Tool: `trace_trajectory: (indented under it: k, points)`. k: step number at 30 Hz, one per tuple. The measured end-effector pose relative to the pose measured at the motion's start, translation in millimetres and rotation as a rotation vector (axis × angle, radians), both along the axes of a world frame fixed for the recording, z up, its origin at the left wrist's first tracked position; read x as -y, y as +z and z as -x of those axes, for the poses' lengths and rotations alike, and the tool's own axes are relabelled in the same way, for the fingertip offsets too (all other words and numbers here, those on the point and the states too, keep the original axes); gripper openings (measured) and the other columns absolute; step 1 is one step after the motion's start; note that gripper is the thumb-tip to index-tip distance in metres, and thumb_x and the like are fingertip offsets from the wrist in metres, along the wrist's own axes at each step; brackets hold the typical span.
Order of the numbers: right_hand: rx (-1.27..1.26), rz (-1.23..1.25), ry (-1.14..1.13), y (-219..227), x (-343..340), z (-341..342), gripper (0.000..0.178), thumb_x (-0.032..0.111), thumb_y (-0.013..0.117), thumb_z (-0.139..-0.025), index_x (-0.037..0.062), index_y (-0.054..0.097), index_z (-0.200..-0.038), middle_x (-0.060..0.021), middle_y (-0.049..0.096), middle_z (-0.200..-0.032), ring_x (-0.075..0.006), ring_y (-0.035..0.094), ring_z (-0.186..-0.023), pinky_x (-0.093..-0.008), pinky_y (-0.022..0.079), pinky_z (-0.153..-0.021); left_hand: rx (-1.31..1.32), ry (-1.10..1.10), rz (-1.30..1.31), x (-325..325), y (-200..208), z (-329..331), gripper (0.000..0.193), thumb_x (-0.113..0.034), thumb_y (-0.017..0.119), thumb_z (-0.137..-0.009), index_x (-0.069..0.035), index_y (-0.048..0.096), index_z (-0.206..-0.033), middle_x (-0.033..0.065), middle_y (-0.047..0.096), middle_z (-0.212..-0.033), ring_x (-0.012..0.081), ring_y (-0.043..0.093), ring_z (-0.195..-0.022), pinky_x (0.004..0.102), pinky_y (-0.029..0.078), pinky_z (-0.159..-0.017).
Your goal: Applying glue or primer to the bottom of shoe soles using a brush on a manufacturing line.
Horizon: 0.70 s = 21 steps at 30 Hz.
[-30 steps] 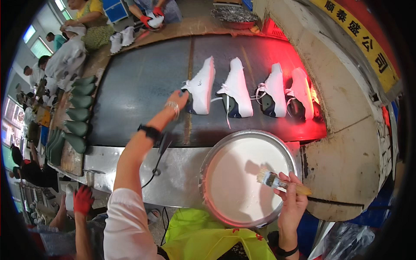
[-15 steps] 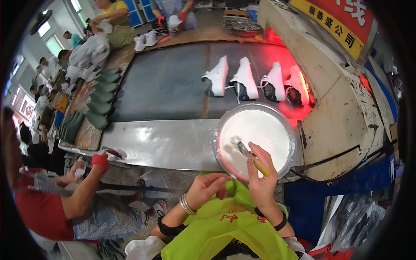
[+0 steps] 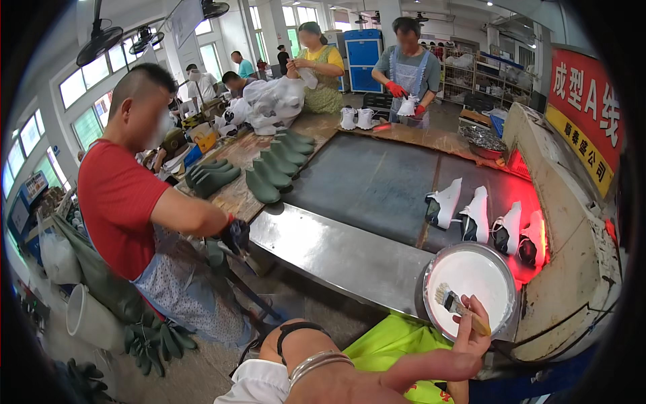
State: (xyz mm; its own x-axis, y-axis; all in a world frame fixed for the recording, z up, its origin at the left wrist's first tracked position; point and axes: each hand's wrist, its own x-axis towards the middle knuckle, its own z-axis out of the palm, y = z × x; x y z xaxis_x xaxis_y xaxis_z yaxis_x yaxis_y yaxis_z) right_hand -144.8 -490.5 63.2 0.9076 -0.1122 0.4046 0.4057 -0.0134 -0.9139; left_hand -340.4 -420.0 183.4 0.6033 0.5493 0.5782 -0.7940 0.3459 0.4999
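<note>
My right hand is closed around a paintbrush with a wooden handle. Its pale bristles are over the round tub of white liquid; contact with the liquid is unclear. Close to the camera at the bottom, my left hand stretches a digit toward the right. Nothing shows in this hand, though the lower edge cuts off its other fingers. Silver bangles circle the left wrist. Beyond the tub stand several white shoe uppers with dark heels, including a left one and a middle one, on the dark conveyor belt.
A metal ledge runs along the belt's near side. Green foot-shaped lasts line the wooden board at left. A co-worker in red stands beside it. Opposite, another person's red gloves hold a white shoe. A cream machine borders the right.
The view has tipped up and swung left. My left hand has come up from my lap toward the camera. The right hand still holds the brush over the tub.
</note>
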Motion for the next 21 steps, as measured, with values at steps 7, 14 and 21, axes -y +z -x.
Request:
trace_trajectory:
  k: [7,14,21]
  points:
    - [0.020,0.014,-0.021,13,-2,6,0.033,0.011,0.048,-0.095,-0.0058,0.049,-0.124,-0.0166,0.060,-0.114,-0.0191,0.059,-0.101,-0.0267,0.051,-0.074,0.436,-0.094,-0.228,-103,89,-63,0.033,-0.020,0.044,-0.095,-0.015,0.068,-0.073,0.0027,0.058,-0.081,0.0116,0.051,-0.086,0.0401,0.040,-0.086]
    - [-0.004,-0.005,-0.073,23,0,1,0.031,0.006,0.047,-0.094,-0.0045,0.052,-0.122,-0.0152,0.060,-0.113,-0.0212,0.057,-0.103,-0.0298,0.048,-0.077,0.507,-0.132,-0.592,-141,96,-89,0.034,-0.024,0.049,-0.091,-0.016,0.062,-0.061,-0.0045,0.053,-0.074,0.0107,0.047,-0.086,0.0366,0.038,-0.081]
    - [0.097,0.290,-0.202,35,9,-26,0.026,0.004,0.047,-0.093,-0.0125,0.066,-0.088,-0.0232,0.065,-0.100,-0.0327,0.058,-0.109,-0.0334,0.051,-0.082,0.335,0.052,-0.374,-123,84,-116,0.033,-0.023,0.057,-0.087,-0.016,0.054,-0.055,-0.0074,0.053,-0.075,0.0114,0.045,-0.088,0.0357,0.037,-0.080]
